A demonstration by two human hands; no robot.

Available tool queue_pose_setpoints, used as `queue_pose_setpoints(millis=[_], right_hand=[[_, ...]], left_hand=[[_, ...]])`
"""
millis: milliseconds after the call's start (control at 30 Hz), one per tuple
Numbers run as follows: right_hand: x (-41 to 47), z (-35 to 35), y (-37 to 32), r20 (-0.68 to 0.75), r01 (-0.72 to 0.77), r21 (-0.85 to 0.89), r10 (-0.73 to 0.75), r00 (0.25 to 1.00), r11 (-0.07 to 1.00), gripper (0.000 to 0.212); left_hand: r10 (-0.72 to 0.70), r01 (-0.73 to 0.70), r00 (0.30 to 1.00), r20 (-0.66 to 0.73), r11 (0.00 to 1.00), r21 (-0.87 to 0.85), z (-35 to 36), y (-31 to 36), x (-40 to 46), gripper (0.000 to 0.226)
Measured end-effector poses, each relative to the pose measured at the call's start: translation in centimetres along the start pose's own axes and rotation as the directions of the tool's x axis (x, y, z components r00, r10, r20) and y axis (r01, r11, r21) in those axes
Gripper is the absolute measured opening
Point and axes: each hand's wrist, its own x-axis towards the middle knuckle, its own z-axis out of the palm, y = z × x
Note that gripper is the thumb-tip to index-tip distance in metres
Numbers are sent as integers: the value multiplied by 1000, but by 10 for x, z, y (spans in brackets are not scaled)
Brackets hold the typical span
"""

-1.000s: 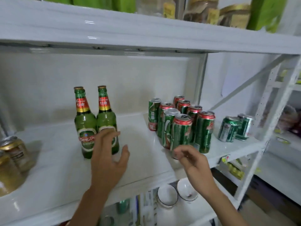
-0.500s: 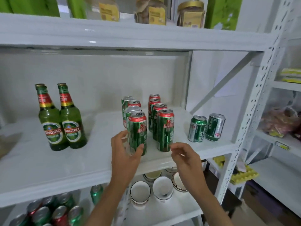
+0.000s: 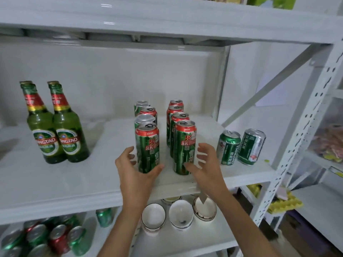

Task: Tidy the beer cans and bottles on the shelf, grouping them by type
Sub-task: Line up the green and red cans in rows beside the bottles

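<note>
Two rows of tall green cans with red tops stand mid-shelf on the white shelf board (image 3: 74, 182). My left hand (image 3: 137, 171) cups the lower part of the front left tall can (image 3: 147, 145); its thumb touches the base and its fingers are spread just left of the can. Around the front right tall can (image 3: 184, 145) my right hand (image 3: 206, 164) curves loosely, thumb on the can's front, fingers off its right side. Two green Tsingtao bottles (image 3: 55, 134) stand at the left. Two short green cans (image 3: 241, 147) stand at the right.
A slanted brace (image 3: 269, 86) and a perforated upright (image 3: 304, 130) bound the shelf on the right. Below are white bowls (image 3: 181, 214) and several loose cans (image 3: 46, 238). The upper shelf board (image 3: 167, 21) hangs close overhead.
The view has swung right and closer. Both hands have moved forward from the shelf edge to the two front tall cans, the right hand opening around the right one.
</note>
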Motion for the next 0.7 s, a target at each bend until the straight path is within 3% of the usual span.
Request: queue_pose_setpoints(millis=[100,267,533,700], right_hand=[[13,3,8,38,25,-29,-23,999,999,84],[25,-2,18,146,59,6,-59,987,998,70],[28,-2,23,174,55,50,-63,983,997,65],[27,-1,24,164,68,17,-70,984,998,69]], left_hand=[[-31,32,999,-20,999,7,2,2,4,99],[-81,81,996,-29,997,2,-1,4,4,75],[-109,120,982,151,991,-64,-15,-5,11,58],[-79,93,969,234,994,-51,-19,-6,11,62]])
